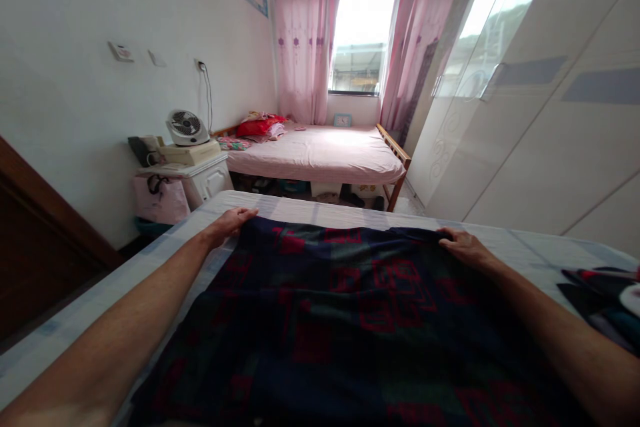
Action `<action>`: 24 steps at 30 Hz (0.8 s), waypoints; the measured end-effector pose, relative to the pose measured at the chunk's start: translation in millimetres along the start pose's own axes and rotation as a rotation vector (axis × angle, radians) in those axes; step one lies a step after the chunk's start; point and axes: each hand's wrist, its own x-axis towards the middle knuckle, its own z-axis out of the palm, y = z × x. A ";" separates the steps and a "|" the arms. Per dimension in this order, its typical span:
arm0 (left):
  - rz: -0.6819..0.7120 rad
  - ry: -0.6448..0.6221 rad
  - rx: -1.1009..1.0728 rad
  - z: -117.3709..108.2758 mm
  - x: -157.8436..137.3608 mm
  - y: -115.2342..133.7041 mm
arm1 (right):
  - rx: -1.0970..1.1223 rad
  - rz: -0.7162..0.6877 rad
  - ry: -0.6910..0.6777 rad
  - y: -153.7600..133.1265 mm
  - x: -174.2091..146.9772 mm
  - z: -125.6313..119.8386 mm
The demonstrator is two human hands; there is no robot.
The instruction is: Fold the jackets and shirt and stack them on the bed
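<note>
A dark navy and green cloth with red geometric patterns [320,300] lies spread over the near bed, reaching to the bottom of the view; whether it is a garment or a plain sheet I cannot tell. At its far left corner, my left hand [230,225] pinches the edge between closed fingers. My right hand [465,248] grips the far right corner, where the edge bunches a little. Between the two hands the far edge runs nearly straight, with slight wrinkles in the fabric.
Beneath the cloth is a bed with a pale blue-and-white sheet [530,250]. Folded dark clothes [600,300] lie at the right. Beyond stand a pink-covered bed [320,153], a white nightstand [213,177] with a fan [187,128], and a white wardrobe [525,147].
</note>
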 end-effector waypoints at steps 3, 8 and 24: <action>0.044 -0.066 -0.024 -3.0 -8.5 -2.4 | 0.094 0.006 -0.045 -2.3 -1.6 -2.8; 0.098 -0.073 -0.070 -6.6 -9.2 -7.3 | 0.226 0.134 -0.019 -7.0 -6.9 -10.6; 0.131 0.022 -0.098 -21.0 -25.6 21.7 | 0.086 0.003 0.129 -34.2 -34.1 -47.9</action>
